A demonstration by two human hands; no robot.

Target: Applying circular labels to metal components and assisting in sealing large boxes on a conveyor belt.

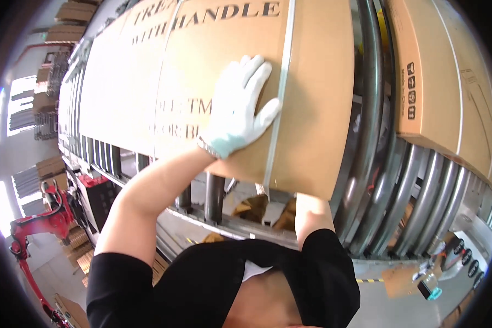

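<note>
A large brown cardboard carton (320, 82) with dark print and pale straps (285, 54) lies on a roller conveyor in front of me. My left hand (240, 109), in a white glove, rests flat on its top beside one strap. The fingers point away from me and the thumb is spread toward the strap. My right forearm (312, 216) reaches to the carton's near edge, at its right end. Beyond that edge the carton hides my right hand, so its fingers and any grip do not show.
Metal rollers (361, 180) run along the carton's right side. Farther right, a second strapped carton (437, 82) sits on rollers. The conveyor's near rail (229, 227) crosses before my body. At the left stand a red robot arm (44, 221) and stacked flat cardboard (52, 169).
</note>
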